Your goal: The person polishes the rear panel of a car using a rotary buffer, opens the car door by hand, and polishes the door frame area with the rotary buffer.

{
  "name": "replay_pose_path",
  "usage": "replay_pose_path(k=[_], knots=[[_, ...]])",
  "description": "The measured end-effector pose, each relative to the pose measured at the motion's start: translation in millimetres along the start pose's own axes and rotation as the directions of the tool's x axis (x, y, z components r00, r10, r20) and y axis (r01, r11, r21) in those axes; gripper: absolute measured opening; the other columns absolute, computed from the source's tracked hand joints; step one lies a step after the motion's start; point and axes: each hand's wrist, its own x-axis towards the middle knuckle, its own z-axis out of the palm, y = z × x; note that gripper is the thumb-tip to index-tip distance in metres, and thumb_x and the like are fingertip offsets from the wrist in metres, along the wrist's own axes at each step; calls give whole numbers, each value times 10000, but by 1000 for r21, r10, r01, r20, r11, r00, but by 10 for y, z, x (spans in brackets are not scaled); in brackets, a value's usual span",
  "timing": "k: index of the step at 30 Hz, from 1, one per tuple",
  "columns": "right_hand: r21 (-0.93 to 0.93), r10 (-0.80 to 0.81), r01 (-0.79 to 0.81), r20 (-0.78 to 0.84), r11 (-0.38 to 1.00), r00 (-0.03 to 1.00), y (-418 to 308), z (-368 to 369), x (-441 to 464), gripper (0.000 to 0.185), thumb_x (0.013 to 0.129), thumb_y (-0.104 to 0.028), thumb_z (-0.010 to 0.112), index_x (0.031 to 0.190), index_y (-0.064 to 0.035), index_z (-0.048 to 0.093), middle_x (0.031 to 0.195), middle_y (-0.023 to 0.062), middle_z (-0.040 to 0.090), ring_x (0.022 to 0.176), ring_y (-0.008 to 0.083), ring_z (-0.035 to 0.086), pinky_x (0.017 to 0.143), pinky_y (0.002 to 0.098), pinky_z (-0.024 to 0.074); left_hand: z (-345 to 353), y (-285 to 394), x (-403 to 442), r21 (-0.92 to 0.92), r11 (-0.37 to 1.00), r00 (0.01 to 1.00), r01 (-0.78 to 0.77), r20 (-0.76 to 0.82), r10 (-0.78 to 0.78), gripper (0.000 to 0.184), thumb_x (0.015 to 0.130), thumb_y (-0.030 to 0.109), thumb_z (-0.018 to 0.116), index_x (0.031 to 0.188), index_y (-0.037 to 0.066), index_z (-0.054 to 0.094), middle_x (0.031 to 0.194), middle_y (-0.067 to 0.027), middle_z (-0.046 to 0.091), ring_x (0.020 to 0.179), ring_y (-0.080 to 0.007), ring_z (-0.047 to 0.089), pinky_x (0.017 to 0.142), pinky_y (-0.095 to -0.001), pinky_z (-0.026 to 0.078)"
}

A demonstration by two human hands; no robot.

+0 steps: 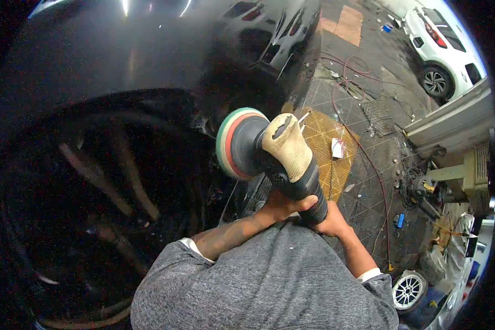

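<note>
A car polisher (pixel 283 143) with a cream-coloured worn cover over its head is held out in front of my chest. Its round pad (pixel 228 146), layered in green, cream and red, faces the dark car (pixel 143 60) on the left; whether it touches the bodywork I cannot tell. My left hand (pixel 286 204) is closed around the underside of the black handle, thumb over the top. At the handle's rear end, my right hand (pixel 333 219) is closed on it too, its fingers partly hidden. The car's wheel (pixel 110 181) lies in shadow beside my left arm.
A red hose (pixel 363 151) snakes across the tiled floor, past a yellow mat (pixel 327 137) with a small white box (pixel 337 148). A white car (pixel 445 49) stands at the far right. Lower right are a loose white wheel (pixel 408 290) and a blue object (pixel 400 220).
</note>
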Motion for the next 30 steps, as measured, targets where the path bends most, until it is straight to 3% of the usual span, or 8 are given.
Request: replay_pose_path(k=[3,8,13,17,23,26,28,30], knots=[[-41,46,-46,-5,998,999,-41,-109,9,305,658,-177,797,873,6,681,774,149,711,718,236,691,705,380,534,33,-7,150,109,994,1000,15,11,-16,679,765,407,823,1276,31,578,1257,-143,615,1186,-272,575,1059,-407,435],[88,29,-30,16,996,999,87,-180,189,346,651,-197,807,921,-17,690,833,120,721,751,234,690,746,379,548,77,229,410,-248,966,995,76,-50,-91,677,740,342,863,1268,25,580,1250,-125,618,1182,-234,580,1038,-393,460],[-6,42,-42,68,999,997,18,-178,108,369,676,-154,791,1008,-28,691,943,87,721,888,200,686,813,349,533,67,20,130,86,994,996,-67,-53,72,801,760,402,832,1373,20,488,1332,-132,561,1247,-260,533,1106,-412,390],[-15,-39,38,-46,999,998,-188,-312,285,291,651,-143,783,878,7,681,787,107,711,716,188,669,710,363,539,-17,-8,494,-166,985,997,47,-57,-57,580,762,373,831,1173,28,610,1124,-97,657,1043,-208,625,913,-358,514],[-75,-66,84,213,994,975,-309,-468,194,331,655,-197,790,858,24,650,725,118,683,680,219,662,697,378,540,22,29,180,0,988,981,-155,-113,154,610,788,356,803,1265,43,588,1214,-121,643,1136,-258,615,1020,-413,470],[-17,-97,106,259,994,961,-54,-463,115,384,670,-204,789,953,24,665,854,133,713,800,221,679,789,362,536,156,-27,-11,-14,985,968,-169,-190,163,603,800,348,799,1277,46,586,1228,-137,639,1157,-277,610,1031,-415,462],[337,-184,74,306,939,934,64,-505,127,450,682,-203,780,1056,21,669,1027,152,715,949,213,667,888,347,508,117,-70,43,40,991,974,-129,-184,134,597,799,338,802,1272,44,588,1223,-137,642,1154,-281,612,1028,-419,465],[252,-190,118,284,961,940,189,-571,249,467,689,-208,780,1078,25,670,1079,152,704,998,209,653,917,345,496,58,40,178,85,994,978,-64,-193,80,573,792,336,810,1240,41,607,1202,-135,654,1137,-292,622,1017,-429,475]])
